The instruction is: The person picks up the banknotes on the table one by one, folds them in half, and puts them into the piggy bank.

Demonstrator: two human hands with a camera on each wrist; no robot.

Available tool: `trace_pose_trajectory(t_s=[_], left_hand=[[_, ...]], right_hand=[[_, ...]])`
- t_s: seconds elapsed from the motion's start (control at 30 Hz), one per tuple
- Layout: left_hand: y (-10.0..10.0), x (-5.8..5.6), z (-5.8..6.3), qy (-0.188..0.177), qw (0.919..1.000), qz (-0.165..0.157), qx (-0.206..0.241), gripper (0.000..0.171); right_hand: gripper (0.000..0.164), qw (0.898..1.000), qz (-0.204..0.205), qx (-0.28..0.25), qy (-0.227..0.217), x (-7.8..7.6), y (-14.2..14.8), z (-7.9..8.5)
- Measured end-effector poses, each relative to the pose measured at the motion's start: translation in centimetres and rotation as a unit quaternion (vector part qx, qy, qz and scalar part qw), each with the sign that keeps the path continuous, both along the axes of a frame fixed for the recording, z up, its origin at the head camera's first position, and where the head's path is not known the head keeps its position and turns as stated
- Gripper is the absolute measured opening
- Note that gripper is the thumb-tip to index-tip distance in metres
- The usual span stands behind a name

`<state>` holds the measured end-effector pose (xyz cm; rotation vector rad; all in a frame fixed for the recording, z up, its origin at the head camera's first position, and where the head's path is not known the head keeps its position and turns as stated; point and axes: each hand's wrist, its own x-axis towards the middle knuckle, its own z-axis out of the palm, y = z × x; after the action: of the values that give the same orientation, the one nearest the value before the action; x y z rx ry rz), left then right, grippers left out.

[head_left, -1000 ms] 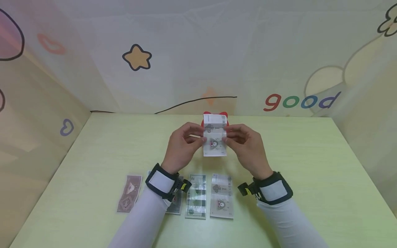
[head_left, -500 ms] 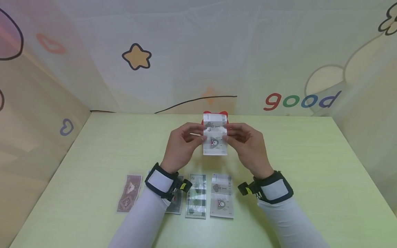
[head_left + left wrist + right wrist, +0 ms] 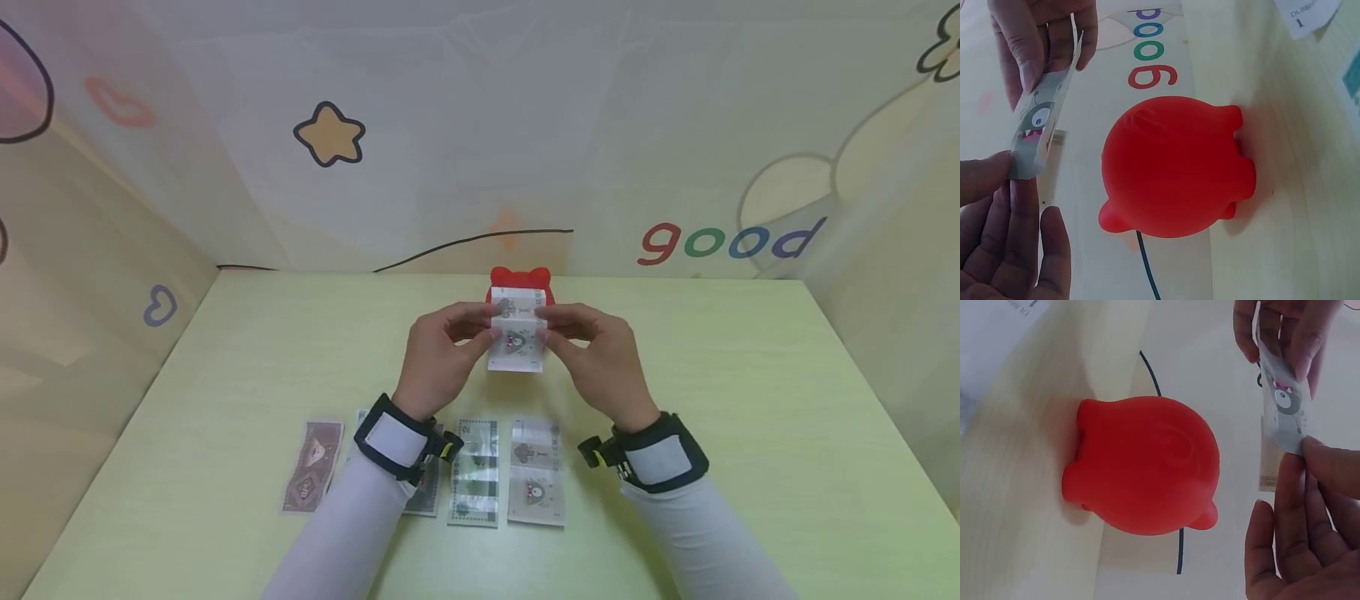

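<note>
Far edge of the banknote (image 3: 517, 331) has dipped since the earlier frame, baring more of the red piggy bank (image 3: 521, 278) just beyond; left hand (image 3: 442, 354) and right hand (image 3: 600, 357), equally near, pinch opposite long sides, long axis running forward toward it.

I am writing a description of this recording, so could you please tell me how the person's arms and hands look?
The left sleeve and right sleeve are long, pale and close-fitting. Each wrist wears a black band with a pale panel and a small black device with a yellow mark. The left hand and right hand wear no gloves.
</note>
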<state>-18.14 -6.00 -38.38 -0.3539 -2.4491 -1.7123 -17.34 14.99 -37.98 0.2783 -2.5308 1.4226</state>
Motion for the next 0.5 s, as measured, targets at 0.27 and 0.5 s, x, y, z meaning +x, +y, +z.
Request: trace_pose_trajectory(t_s=[0.27, 0.5], left_hand=[[0.01, 0.03, -0.04, 0.028, 0.9995, 0.012, -0.005, 0.020], [0.08, -0.07, 0.05, 0.037, 0.9991, 0.010, -0.020, 0.013]], right_hand=[[0.021, 0.998, -0.007, 0.028, 0.061, 0.24, -0.16, -0.05], [0.016, 0.998, 0.001, 0.022, 0.056, 0.08, -0.13, 0.04]])
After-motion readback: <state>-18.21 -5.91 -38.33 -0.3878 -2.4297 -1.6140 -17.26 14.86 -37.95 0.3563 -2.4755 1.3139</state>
